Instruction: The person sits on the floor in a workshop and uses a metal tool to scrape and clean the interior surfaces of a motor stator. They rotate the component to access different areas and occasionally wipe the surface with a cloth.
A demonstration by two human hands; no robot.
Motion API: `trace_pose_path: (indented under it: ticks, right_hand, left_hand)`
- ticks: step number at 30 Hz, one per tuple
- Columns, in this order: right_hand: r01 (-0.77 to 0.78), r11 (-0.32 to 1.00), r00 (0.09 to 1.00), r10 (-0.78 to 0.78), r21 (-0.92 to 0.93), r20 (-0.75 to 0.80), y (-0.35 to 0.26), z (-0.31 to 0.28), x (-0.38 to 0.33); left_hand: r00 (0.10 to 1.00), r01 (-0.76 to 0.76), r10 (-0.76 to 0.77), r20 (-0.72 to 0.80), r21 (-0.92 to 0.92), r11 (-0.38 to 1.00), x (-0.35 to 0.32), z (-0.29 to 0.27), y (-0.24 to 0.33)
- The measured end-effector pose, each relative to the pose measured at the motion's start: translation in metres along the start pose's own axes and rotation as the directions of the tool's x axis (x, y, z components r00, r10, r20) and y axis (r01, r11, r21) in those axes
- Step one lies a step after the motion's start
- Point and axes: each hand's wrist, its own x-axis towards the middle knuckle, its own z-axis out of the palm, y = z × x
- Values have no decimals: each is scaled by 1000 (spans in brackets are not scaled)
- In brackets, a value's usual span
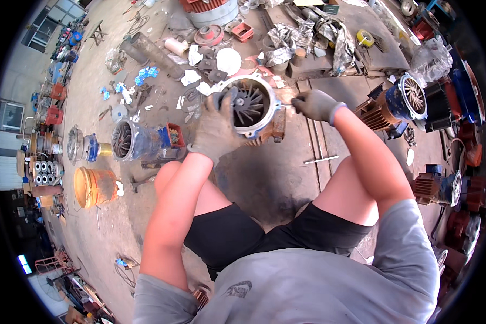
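Motor (254,102) is sitting beyond the knees (167,174); left hand (217,127) is curling half-bent over its rim (252,131), nearly closed right hand (314,105) is pinching a thin rod (287,105); firm bracing is probably helping steady both.

- No words, numbers or signs can be read anywhere in the view.
- The grey shirt (329,289) carries a dark printed emblem (238,289) on the person's left side of the chest; it has a rounded, patterned shape, and any lettering within it is too blurred to make out.
- The small dark green box (331,9) at the top edge of the view, right of the middle, is too small for any print on it to be read.
- The yellow roll (365,38), near the upper right, is likewise too small for any marking to be told.
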Motion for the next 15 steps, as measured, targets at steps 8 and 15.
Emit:
trace_pose_path:
  ticks: [8, 15]
  right_hand:
    - [156, 987, 981, -151, -37, 126, -2, 21, 39]
    - [174, 984, 958, -179, 45, 222, -1, 25, 41]
  left_hand:
    - [993, -115, 116, -22, 66, 991, 6, 1, -5]
    - [983, -164, 164, -87, 10, 986, 6, 3, -7]
